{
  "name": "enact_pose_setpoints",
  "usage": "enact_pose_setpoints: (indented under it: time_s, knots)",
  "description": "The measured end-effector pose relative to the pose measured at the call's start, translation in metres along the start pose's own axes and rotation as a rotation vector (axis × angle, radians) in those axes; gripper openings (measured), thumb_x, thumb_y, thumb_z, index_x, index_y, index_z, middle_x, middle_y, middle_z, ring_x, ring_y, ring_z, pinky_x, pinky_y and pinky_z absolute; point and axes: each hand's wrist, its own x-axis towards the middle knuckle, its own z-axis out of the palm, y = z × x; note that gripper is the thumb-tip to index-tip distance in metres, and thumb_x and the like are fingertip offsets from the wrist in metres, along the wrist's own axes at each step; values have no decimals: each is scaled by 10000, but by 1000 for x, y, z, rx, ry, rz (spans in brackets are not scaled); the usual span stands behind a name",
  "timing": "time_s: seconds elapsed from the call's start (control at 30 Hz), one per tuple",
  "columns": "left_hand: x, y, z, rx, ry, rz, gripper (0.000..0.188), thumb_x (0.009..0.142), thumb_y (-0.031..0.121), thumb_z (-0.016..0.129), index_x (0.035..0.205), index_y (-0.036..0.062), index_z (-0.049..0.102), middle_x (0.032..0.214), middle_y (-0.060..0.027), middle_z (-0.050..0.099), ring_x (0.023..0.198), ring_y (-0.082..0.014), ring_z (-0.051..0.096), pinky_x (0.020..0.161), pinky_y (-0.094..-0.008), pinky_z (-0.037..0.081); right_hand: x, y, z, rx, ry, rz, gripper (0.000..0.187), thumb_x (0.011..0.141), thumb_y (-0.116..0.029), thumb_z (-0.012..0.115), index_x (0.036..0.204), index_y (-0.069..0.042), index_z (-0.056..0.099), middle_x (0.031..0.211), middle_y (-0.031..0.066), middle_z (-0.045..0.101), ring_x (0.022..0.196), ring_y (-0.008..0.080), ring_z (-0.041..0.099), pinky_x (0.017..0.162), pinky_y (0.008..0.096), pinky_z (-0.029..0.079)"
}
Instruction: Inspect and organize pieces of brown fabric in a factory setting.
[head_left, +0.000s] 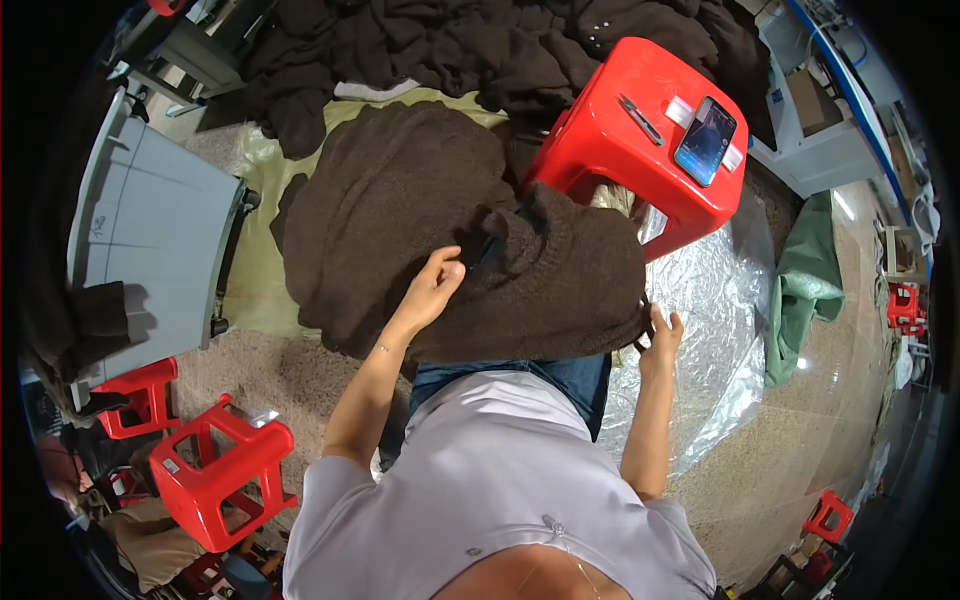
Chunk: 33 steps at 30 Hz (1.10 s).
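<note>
A large dark brown knitted garment [400, 210] lies bunched across my lap and spreads out ahead of me. Its ribbed part [535, 240] is folded up near the middle. My left hand [432, 288] rests over the knit beside a dark fold, its fingers stretched and slightly bent, gripping nothing visible. At the garment's right edge is my right hand [662, 338], with fingers apart. A small dark piece shows beside it; whether it is part of the knit I cannot tell.
A red plastic stool [610, 95] just beyond the garment bears thread snips [641, 120] and a phone [706, 141]. A grey bin [160, 215] stands left, with a red stool [225, 470] nearer. More brown knitwear [430, 45] is piled at the back. Clear plastic sheeting [700, 330] covers floor at right.
</note>
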Motion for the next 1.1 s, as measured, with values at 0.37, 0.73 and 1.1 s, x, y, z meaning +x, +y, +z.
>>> enact_pose_setpoints:
  time_s: [0.37,0.73,1.1]
  knots:
    - [-23,12,24,82,181,274,132,924,91,686,1025,8,707,912,-90,709,813,-198,693,777,-299,545,-117,0,54,-208,-522,-629,147,985,-89,634,1096,4,662,879,51,672,758,98,631,665,255,510]
    - [-63,7,-43,711,-355,40,501,822,383,798,871,-54,558,834,-220,567,748,-288,559,672,-425,435,-161,5,84,-530,-1078,-961,155,965,-184,621,1060,-73,672,955,119,725,784,334,702,674,437,545]
    - [-98,-59,-27,525,-56,67,462,786,213,824,1132,0,603,1110,-155,600,1026,-323,606,891,-387,491,-157,9,76,-509,-1088,-966,186,969,-180,628,1082,-55,706,993,113,738,747,288,714,688,387,558]
